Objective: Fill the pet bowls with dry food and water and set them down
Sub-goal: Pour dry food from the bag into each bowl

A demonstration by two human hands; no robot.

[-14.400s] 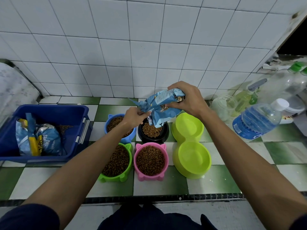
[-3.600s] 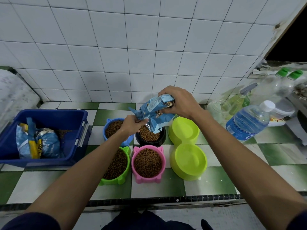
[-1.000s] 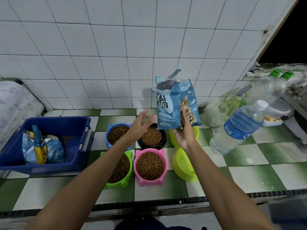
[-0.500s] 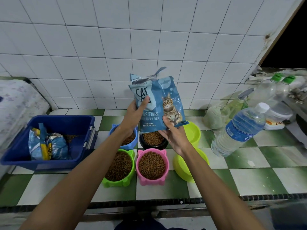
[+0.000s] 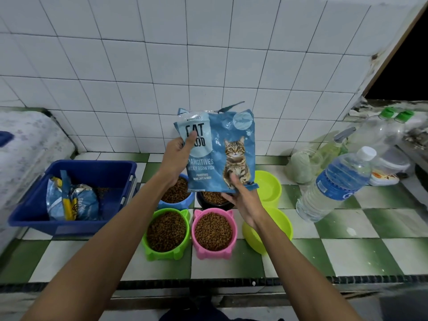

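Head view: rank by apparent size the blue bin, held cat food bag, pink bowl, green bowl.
1. blue bin
2. cat food bag, raised nearer the camera, so unsure
3. green bowl and pink bowl look alike

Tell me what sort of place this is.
Probably a home utility or wash area used for feeding cats: white tiled wall, green-and-white checkered ledge, kibble-filled pet bowls, a cat food bag.

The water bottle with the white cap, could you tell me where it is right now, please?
In the head view the water bottle stands on the checkered counter at the right, just right of the lime double bowl.
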